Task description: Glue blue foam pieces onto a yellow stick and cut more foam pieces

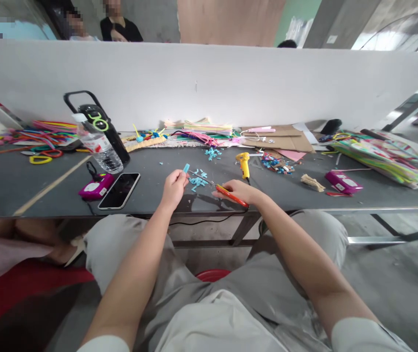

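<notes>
My left hand (175, 188) is closed, pinching a small light-blue strip (186, 168) that sticks up from the fingertips. My right hand (236, 189) grips scissors (229, 194) with red-orange handles, seen nearly edge-on. Their thin blades point left toward the strip; I cannot tell whether they touch it. Beneath the blades lies a loose pile of small blue cut pieces (198, 180) on the dark table. Further back is a second cluster of blue bits (213, 153). A yellow hot glue gun (244, 165) rests just behind my right hand.
Left of my hands are a phone (120, 191), a purple box (97, 187), a plastic bottle (106, 155) and a black flask (110, 132). Cardboard (280, 139) and craft strips lie along the white partition (209, 88). Another purple box (343, 182) stands right. People are beyond the partition.
</notes>
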Demonstrator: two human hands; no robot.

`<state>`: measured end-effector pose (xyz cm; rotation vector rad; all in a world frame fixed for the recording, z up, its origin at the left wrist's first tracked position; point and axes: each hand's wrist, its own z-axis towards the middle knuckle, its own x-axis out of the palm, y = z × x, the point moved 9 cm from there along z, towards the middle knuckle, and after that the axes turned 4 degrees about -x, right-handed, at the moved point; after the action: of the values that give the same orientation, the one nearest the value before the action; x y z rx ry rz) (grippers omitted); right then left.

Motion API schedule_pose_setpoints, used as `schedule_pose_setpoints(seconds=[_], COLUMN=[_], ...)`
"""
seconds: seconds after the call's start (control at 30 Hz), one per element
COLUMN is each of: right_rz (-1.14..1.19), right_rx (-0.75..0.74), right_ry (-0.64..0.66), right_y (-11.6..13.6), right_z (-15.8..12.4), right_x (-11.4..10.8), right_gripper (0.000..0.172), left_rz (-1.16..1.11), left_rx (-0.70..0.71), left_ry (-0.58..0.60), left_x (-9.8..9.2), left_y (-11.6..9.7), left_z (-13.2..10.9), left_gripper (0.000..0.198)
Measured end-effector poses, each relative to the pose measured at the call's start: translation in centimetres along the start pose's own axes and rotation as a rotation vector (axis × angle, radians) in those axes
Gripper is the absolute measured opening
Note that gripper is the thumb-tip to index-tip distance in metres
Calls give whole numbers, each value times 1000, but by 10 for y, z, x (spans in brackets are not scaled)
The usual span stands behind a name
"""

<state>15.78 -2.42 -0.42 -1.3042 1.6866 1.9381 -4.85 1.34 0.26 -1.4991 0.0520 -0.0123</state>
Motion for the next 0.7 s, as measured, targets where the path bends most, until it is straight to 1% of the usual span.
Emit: schedule_pose_setpoints(seconds=[0.2, 0.5, 0.6, 0.7], right_rz=[-2, 56, 74, 86], right_rx=[-9, -8, -13, -9], right_ry=[2, 39, 49, 45], right_y=[2, 4, 7, 9], right_z=[2, -1, -2, -3], right_x=[4, 5, 6, 6], right_gripper=[58, 61, 60, 61], left_rz=[27, -61, -71, -26], left_rx=[14, -48, -64, -69], left_ry=[13, -18, -6, 19], left_x=[3, 0, 3, 8], left_y=[1, 2, 3, 5], left_z=[0, -1, -2, -4], left_gripper=[23, 21, 23, 23])
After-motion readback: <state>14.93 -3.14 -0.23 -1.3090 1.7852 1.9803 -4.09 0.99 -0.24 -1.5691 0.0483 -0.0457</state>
